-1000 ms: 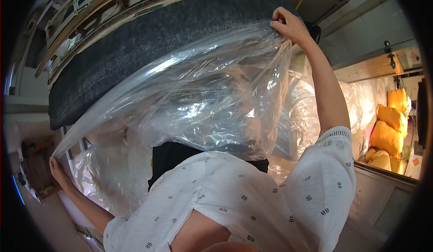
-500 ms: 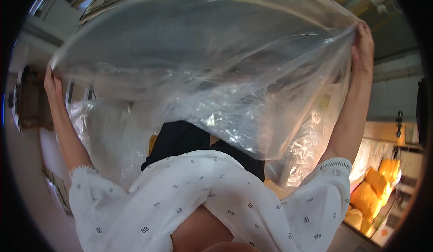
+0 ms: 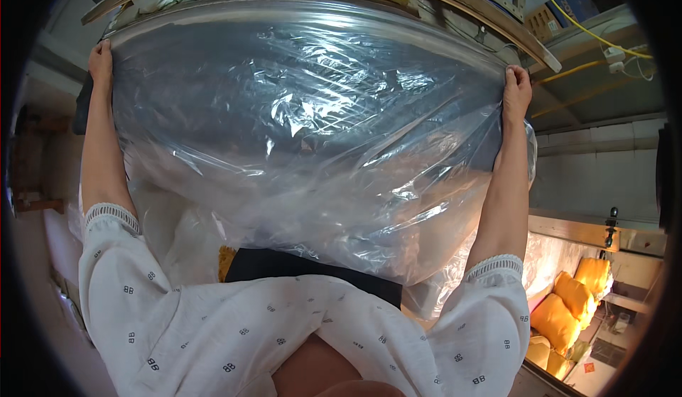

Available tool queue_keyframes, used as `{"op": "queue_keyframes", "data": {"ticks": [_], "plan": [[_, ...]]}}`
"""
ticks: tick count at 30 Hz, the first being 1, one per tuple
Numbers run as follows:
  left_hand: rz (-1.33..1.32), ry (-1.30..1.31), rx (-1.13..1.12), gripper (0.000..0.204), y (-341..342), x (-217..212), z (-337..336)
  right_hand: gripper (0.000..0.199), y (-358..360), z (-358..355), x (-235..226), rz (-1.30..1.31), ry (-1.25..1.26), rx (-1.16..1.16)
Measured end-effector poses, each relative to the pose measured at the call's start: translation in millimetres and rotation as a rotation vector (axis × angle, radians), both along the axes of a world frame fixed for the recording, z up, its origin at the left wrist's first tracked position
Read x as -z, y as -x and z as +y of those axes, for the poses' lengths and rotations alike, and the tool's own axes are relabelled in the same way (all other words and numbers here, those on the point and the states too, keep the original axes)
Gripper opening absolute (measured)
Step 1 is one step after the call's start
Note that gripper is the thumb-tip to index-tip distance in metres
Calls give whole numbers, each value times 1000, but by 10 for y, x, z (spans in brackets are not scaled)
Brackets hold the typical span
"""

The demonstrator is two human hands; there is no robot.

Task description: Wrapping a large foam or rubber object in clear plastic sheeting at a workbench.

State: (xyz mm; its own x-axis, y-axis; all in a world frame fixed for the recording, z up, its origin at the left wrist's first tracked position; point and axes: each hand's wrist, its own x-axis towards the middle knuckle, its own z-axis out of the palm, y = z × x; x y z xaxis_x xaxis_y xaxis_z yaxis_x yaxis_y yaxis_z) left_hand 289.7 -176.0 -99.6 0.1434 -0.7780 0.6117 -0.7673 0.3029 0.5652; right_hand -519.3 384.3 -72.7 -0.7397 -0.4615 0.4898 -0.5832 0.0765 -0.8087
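A wide clear plastic sheet [image 3: 305, 113] is stretched between my two hands, its far edge running in a curve from one to the other. At the far left corner my left hand [image 3: 101, 59] is closed on the sheet's edge. On the other side my right hand [image 3: 517, 88] pinches the opposite corner. Beneath the plastic a dark, flat surface shows through. The near part of the sheet hangs in shiny folds towards my body, over black cloth [image 3: 312, 269] at my lap.
Beyond the sheet runs a long wooden rail [image 3: 490, 24]. A yellow cable [image 3: 568, 20] and a white plug [image 3: 614, 56] hang at the far right, near a blue box [image 3: 572, 4]. Several yellow bundles [image 3: 574, 304] are piled at the lower right.
Both hands have moved with the sheet: the left farther away, the right inward and slightly lower. The raised, billowing plastic now lies lower over the dark surface, and the rail behind shows.
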Motion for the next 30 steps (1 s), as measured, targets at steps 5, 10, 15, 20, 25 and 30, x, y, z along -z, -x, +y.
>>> {"op": "queue_keyframes", "data": {"ticks": [5,10,15,20,25,30], "plan": [[10,-208,32,52,1072,-105,139,22,108,130,-161,127,-218,207],[43,-194,22,50,932,-108,7,25,77,44,-117,254,-206,268],[54,-298,75,48,1036,-126,24,38,127,96,-121,232,-210,365],[470,-321,84,37,681,-72,-166,35,222,52,-83,195,-154,362],[626,-111,1,32,537,39,-249,31,297,78,-65,-25,56,318],[252,-229,-117,43,1006,-22,-3,33,300,219,-131,190,-9,467]]}}
